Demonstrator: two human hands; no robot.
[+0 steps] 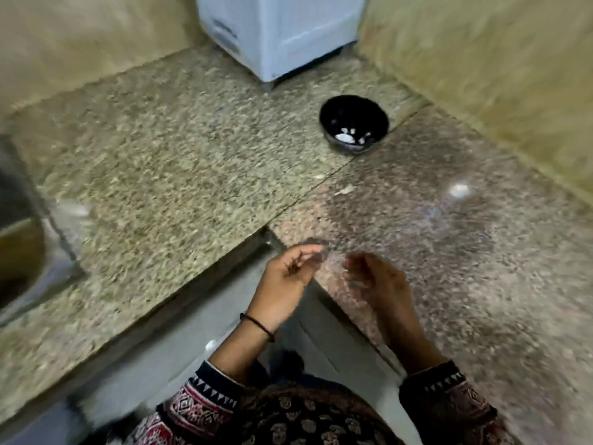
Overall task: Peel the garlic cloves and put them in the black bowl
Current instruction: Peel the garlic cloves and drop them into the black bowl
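Two hands hover side by side over the near corner of the granite worktop (pixel 179 149), the left hand (pixel 285 277) and the right hand (pixel 380 284) facing each other across a small gap, as they would to work skin off a clove between the fingertips. Both have their fingers loosely curled inward. Motion blur smears the fingertips, so I cannot tell whether either hand pinches a clove or a scrap of peel, or holds nothing. The black bowl (pixel 349 112) sits on the worktop well apart from the hands, ahead and slightly to the right, near the foot of a white appliance (pixel 279 36); placed there it is probably out of the way of falling skins yet within reach. White pieces lie in its bottom, most likely peeled garlic cloves (pixel 348 138). A couple of pale flecks (pixel 346 188), perhaps peel, lie on the stone between bowl and hands. No unpeeled garlic shows on the worktop, so the task looks well along. A steel sink (pixel 19 239) edges the far left
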